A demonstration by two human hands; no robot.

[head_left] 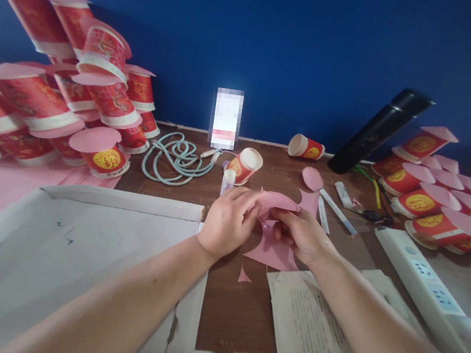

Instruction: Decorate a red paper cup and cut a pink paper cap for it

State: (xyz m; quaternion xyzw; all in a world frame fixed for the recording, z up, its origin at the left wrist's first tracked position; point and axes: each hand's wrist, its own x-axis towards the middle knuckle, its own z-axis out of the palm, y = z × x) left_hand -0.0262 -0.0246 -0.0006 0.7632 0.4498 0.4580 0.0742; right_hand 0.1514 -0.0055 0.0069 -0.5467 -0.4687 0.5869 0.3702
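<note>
Over the brown table, my left hand (229, 222) and my right hand (303, 235) both pinch a pink paper disc (283, 201) that bends between them. My fingertips hide its lower part. Beneath my hands lies a cut pink paper sheet (276, 248) with curved edges, and a small pink triangular scrap (244, 275) is nearer to me. Just beyond my left hand stands a glue stick (228, 181) with a white top. Behind it a red and white paper cup (245, 165) leans at a tilt. Another pink disc (312, 179) lies past my right hand.
Stacked red cups with pink discs (107, 99) rise on the left, more (433, 194) on the right. A white cardboard tray (75, 271), a power strip (426, 277), printed paper (312, 320), a coiled cable (177, 160), a black flask (380, 132) and a lit phone (226, 117) surround my hands.
</note>
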